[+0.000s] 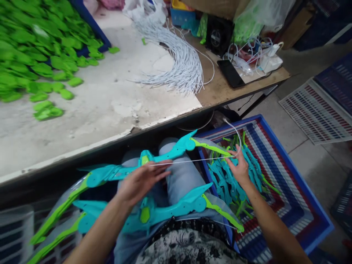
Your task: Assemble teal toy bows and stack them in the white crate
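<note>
Two teal and green toy bows lie across my lap, the upper bow [176, 149] nearer the table and the lower bow [178, 209] closer to my body. My left hand [144, 179] is over the middle of the upper bow, fingers stretched out to the right, with the white cord [192, 160] passing by its fingertips. At the upper bow's right tip, my right hand [238, 165] pinches the green tip and the cord, whose loose end curves up above that hand. A thin string runs near the lower bow's right tip.
On the table [110, 106] lie green parts [41, 51] beside a blue bin, a bundle of white cords [181, 55], a phone [231, 73] and a small fan [219, 35]. A blue-rimmed crate [305, 205] at the right holds more bows [233, 176].
</note>
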`<action>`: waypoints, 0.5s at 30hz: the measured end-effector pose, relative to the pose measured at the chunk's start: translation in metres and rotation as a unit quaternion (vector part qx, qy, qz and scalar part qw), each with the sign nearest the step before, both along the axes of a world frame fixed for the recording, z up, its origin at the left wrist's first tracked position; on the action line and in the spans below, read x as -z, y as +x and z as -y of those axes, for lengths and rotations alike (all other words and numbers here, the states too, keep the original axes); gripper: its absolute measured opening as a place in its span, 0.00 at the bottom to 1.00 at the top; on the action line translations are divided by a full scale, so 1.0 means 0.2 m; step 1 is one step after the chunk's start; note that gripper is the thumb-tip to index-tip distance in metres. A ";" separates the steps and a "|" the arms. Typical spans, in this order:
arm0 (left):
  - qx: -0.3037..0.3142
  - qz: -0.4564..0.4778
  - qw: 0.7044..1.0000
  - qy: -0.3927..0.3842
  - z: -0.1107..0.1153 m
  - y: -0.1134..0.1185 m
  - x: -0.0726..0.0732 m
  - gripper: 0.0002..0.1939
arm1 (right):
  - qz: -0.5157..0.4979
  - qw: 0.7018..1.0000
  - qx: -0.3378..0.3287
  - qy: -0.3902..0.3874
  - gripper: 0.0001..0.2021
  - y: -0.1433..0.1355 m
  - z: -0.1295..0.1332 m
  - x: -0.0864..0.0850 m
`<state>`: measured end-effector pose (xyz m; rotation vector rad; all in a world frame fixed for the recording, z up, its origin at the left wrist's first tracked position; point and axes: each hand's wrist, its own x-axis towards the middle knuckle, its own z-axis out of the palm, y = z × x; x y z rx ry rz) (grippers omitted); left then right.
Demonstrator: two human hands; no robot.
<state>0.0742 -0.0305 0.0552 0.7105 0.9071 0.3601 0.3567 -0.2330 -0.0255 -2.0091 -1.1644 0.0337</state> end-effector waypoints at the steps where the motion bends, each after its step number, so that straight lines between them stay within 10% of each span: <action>1: -0.082 -0.005 0.997 -0.001 -0.03 -0.12 -0.07 0.05 | -0.002 1.000 0.003 -0.002 0.33 0.00 -0.01 0.00; 7: -0.431 0.040 0.897 0.091 -0.03 -0.57 -0.38 0.11 | 0.010 1.000 0.015 -0.006 0.35 0.02 -0.02 0.00; 11: -0.378 0.024 0.919 0.109 0.10 -0.60 -0.37 0.14 | 0.140 0.990 -0.002 -0.001 0.22 0.02 -0.10 -0.08; 15: -0.276 0.002 0.958 0.074 0.24 -0.47 -0.24 0.20 | 0.205 0.969 -0.130 0.054 0.15 -0.29 -0.39 -0.22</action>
